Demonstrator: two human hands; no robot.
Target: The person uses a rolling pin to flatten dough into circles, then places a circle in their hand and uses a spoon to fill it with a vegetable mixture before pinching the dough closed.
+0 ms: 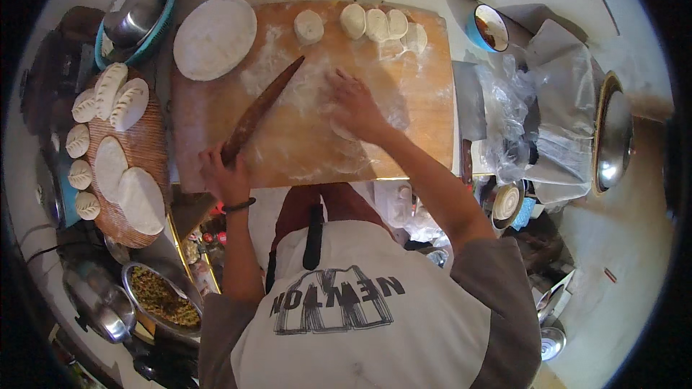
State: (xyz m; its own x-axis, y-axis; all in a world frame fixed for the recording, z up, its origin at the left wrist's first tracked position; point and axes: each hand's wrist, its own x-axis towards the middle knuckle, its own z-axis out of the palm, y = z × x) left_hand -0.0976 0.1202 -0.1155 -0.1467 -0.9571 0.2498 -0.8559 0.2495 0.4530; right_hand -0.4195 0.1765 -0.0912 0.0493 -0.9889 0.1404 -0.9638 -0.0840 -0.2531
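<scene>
My left hand [224, 175] grips the lower end of a dark tapered wooden rolling pin [265, 102], at the front left of a floured wooden board [216, 119]. The pin slants away, its thin tip pointing to the far side. My right hand [354, 105] is over the middle of the board, palm down, fingers spread and slightly blurred. Beneath its palm shows the edge of a pale dough piece [344, 131], mostly hidden. At the board's back lie one dough piece [309, 27] and a row of several more [377, 24]. A large rolled dough round [215, 38] covers the back left corner.
Pleated dumplings [130, 104] and flat dough ovals [141, 200] rest on a ridged tray [146, 146] at left. Nearer stands a bowl of chopped filling [165, 297]. A cleaver [469, 102] and plastic bags [505, 113] lie right of the board; a blue bowl [476, 32] sits behind.
</scene>
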